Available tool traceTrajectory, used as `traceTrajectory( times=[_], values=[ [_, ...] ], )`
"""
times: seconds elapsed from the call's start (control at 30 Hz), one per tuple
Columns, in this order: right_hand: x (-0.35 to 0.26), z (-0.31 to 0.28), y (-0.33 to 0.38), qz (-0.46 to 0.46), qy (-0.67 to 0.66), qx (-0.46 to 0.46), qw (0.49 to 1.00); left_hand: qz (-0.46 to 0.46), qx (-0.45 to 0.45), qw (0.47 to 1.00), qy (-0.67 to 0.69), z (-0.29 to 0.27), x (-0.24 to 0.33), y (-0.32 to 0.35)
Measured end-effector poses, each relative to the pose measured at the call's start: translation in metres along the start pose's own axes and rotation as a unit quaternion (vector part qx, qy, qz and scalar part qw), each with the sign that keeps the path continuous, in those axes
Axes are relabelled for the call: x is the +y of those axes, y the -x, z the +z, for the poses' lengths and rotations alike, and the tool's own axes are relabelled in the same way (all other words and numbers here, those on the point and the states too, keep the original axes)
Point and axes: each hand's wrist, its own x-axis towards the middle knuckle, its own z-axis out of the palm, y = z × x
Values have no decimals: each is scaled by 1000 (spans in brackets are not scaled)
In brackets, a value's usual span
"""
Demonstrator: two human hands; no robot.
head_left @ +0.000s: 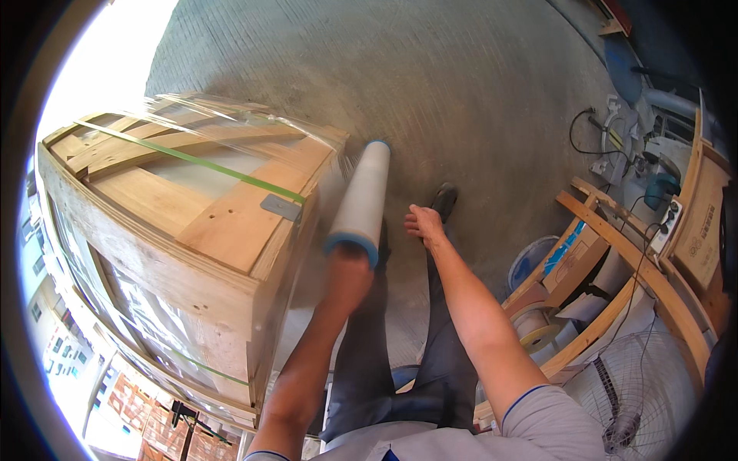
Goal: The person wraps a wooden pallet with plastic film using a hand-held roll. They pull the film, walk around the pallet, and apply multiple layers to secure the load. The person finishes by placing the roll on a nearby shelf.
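Head view: left hand (347,270) clamps film roll (361,201), long axis pointing away; right hand (423,223) free, fingers loose.

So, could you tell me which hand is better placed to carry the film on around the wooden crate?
Probably the left hand: it holds the film roll right beside the wooden crate; the right hand hangs empty, farther off.

A long white roll of stretch film (361,196) with blue end caps is held upright, slightly tilted, just beside the corner of a large wooden crate (184,230), whose top is covered by clear film.
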Motion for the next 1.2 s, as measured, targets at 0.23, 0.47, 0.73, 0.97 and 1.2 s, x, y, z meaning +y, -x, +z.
traceTrajectory(
  times=[0.23,0.47,0.73,0.97,1.2],
  values=[
    [3,12,-132,-115,27,42,992,-7,-24,1000,-2,-2,-1,-3],
    [-30,54,-287,-280,107,232,925,1,-35,999,21,-5,-13,-2],
    [14,18,-327,-128,-119,-29,984,-43,-132,990,-25,4,-16,27],
    [137,-64,-208,-56,-231,122,964,-319,-59,903,280,25,-4,147],
    [198,-157,-43,-36,-95,193,976,-506,-19,807,303,6,40,284]
  ],
)
